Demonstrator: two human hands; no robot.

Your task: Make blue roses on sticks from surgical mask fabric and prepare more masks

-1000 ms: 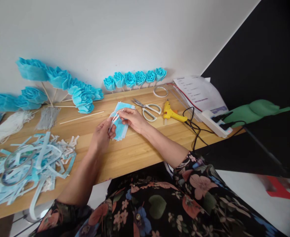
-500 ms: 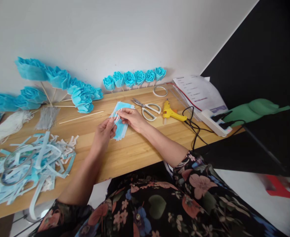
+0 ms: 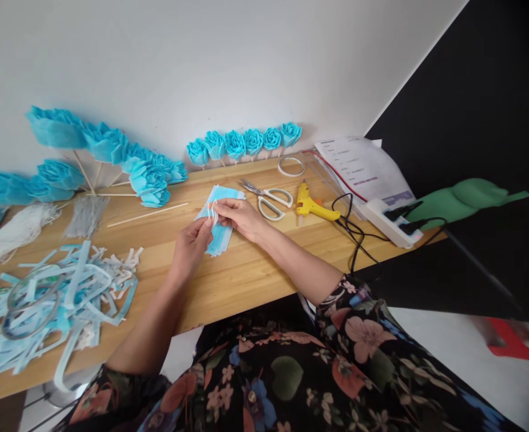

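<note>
A small bundle of white elastic loops is pinched between my two hands, just above a blue stack of flat face masks. My left hand grips the lower left part of the loops between thumb and finger. From the right, my right hand pinches their upper end, its fingers partly covering the masks. Scissors with white handles lie just beyond my right hand, and a yellow glue gun rests to their right.
Blue fabric roses on sticks stand along the wall, with more large ones at left. Cut strips heap up at the left front. A thin stick, a tape roll, a power strip and black cables surround the workspace.
My fingers have shifted slightly on the white loops, which now look more bunched together. My left hand has tilted a little; the things on the table stay in place.
</note>
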